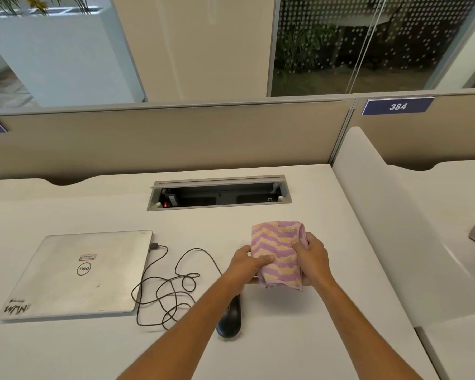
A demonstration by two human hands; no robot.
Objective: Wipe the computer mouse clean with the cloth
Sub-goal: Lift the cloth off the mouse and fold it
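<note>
A white desk (66, 204) fills the lower two thirds of the frame, backed by a beige partition (176, 138) that runs across the middle, with a blue number tag (397, 106) reading 384 fixed to it at the upper right. A white divider (390, 215) slopes down along the right side of the desk. At the lower left lies a closed silver laptop (77, 275), lid down, stickers on its cover. Toward the center of the desk, nearer the partition, a grey cable hatch (220, 193) stands open, a small red light showing in its left end. A thin black cable (173, 286) is plugged into the laptop's right edge and loops loosely over the desk between the laptop and the arms. Just right of center, a pink and cream striped cloth (279, 253) is held up off the desk, folded into a thick bundle, casting a shadow below it. The left hand (244, 266) grasps the cloth's left side, thumb pressed across the front of it; the right hand (313, 259) grips the right side, fingers curled around the fold. Below the hands, near the bottom center of the frame, the black mouse (231, 320) sits on the desk, partly hidden beneath the left forearm, apart from the cloth and touched by neither hand.
</note>
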